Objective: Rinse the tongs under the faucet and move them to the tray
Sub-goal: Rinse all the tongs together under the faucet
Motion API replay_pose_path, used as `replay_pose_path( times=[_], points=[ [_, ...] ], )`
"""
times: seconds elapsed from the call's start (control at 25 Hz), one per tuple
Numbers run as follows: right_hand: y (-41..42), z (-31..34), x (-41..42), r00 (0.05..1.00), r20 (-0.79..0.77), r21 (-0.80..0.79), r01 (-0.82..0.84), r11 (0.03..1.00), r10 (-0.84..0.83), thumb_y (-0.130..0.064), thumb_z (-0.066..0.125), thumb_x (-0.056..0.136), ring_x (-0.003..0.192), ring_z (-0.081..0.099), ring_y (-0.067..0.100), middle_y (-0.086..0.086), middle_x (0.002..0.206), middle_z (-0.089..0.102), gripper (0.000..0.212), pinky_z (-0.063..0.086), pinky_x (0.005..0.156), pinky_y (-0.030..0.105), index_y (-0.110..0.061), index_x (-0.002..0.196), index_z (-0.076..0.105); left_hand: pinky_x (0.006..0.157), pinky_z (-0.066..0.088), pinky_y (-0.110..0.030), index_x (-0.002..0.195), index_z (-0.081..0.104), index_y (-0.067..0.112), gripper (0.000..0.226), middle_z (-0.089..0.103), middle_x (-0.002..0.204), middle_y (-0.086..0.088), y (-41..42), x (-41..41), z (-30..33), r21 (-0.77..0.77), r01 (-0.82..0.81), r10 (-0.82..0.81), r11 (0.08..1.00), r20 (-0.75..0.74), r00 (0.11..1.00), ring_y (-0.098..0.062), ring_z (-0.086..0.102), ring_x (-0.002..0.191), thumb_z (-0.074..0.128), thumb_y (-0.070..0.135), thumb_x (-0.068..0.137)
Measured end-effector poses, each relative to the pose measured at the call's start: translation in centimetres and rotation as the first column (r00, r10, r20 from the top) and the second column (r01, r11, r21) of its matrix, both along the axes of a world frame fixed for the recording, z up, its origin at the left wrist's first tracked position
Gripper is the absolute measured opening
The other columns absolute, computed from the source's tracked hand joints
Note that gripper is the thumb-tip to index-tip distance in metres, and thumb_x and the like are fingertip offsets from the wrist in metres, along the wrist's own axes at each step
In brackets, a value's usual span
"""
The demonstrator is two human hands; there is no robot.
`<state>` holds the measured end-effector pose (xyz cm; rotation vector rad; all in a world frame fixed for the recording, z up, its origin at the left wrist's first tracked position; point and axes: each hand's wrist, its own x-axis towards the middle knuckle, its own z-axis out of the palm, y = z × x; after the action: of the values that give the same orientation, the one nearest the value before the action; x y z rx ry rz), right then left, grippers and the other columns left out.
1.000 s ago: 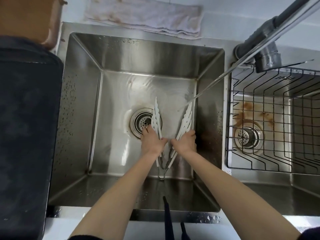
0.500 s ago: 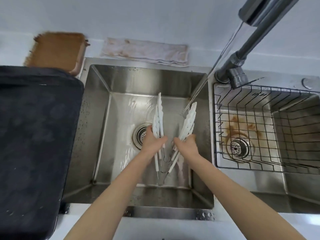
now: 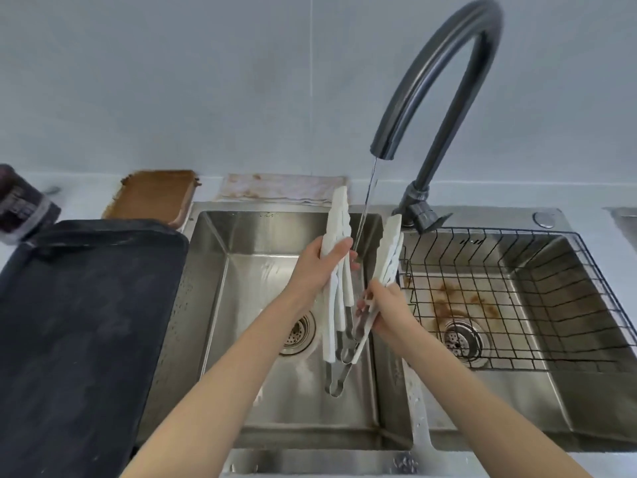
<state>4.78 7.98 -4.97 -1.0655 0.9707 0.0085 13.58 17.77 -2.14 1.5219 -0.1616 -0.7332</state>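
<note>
Two pairs of white-tipped metal tongs are held upright over the left sink basin (image 3: 241,270). My left hand (image 3: 320,263) grips the left tongs (image 3: 339,219) around their white arms. My right hand (image 3: 386,308) grips the right tongs (image 3: 391,246) lower down. The metal loop ends hang together below the hands. A dark curved faucet (image 3: 444,63) runs a thin stream of water (image 3: 365,201) that falls between the two pairs and meets my left fingers. A large black tray (image 3: 79,322) lies on the counter left of the sink.
The right basin holds a black wire basket (image 3: 517,298) over a rust-stained drain. A brown box (image 3: 155,194) and a stained cloth (image 3: 282,189) sit behind the left basin. A dark jar (image 3: 20,205) stands at the far left.
Both hands have lifted the tongs from low in the basin up toward the faucet's stream. The view has tilted up, so the whole faucet shows.
</note>
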Motion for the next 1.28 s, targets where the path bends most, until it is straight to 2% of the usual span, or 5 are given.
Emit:
replay_pose_path(
  times=[0.24,0.48,0.68,1.16,1.28],
  points=[
    [-0.3,0.9,-0.3,0.997,0.068,0.051,0.032,0.998,-0.035,-0.006,0.043,0.089,0.038,0.044,0.009,0.007,0.066,0.042,0.004,0.041,0.039,0.019,-0.008,0.085,0.044,0.054,0.056,-0.022,0.098,0.053,0.023,0.014,0.066,0.084,0.003,-3.1,-0.1,3.3,-0.074,-0.054,0.057,0.996,0.04,0.998,-0.005,0.067,0.058,0.061,0.027,0.086],
    [-0.6,1.2,-1.4,0.998,0.044,-0.091,-0.042,0.995,0.046,-0.019,0.059,0.088,0.093,0.059,0.05,0.036,0.117,0.058,0.039,0.049,0.086,0.06,-0.002,0.12,0.047,0.046,0.048,-0.016,0.103,0.051,0.018,0.03,0.062,0.07,0.002,-4.9,-0.4,4.9,0.067,-0.07,0.062,0.995,0.117,0.991,-0.003,0.06,0.047,0.054,0.043,0.087],
    [-0.5,0.9,-2.1,0.993,0.108,-0.17,-0.02,0.985,0.039,-0.006,0.053,0.088,0.073,0.053,0.032,0.026,0.085,0.057,0.03,0.048,0.068,0.045,0.006,0.115,0.049,0.04,0.045,-0.014,0.095,0.053,0.018,0.038,0.056,0.067,-0.001,-5.1,-1.5,4.6,0.014,-0.117,0.112,0.993,0.204,0.973,-0.001,0.055,0.037,0.044,0.054,0.088],
    [-0.2,1.1,-1.8,0.998,0.069,-0.536,0.027,0.844,0.012,-0.015,0.054,0.09,0.048,0.047,0.011,0.001,0.068,0.05,0.017,0.037,0.033,0.009,-0.015,0.098,0.039,0.031,0.034,-0.012,0.044,0.047,0.018,0.057,0.042,0.029,0.005,-2.4,0.8,3.2,-0.213,-0.362,0.247,0.907,-0.428,0.869,-0.009,0.04,0.024,0.039,0.045,0.093],
    [-0.7,1.5,-1.3,0.996,-0.01,-0.649,-0.073,0.758,0.088,-0.018,0.055,0.089,0.051,0.045,0.006,-0.003,0.065,0.048,0.019,0.035,0.032,0.006,-0.013,0.091,0.037,0.038,0.037,-0.016,0.057,0.046,0.018,0.051,0.045,0.033,0.006,-1.3,1.0,1.5,-0.245,-0.463,0.278,0.852,-0.537,0.796,-0.008,0.043,0.028,0.03,0.047,0.095]
  ],
)
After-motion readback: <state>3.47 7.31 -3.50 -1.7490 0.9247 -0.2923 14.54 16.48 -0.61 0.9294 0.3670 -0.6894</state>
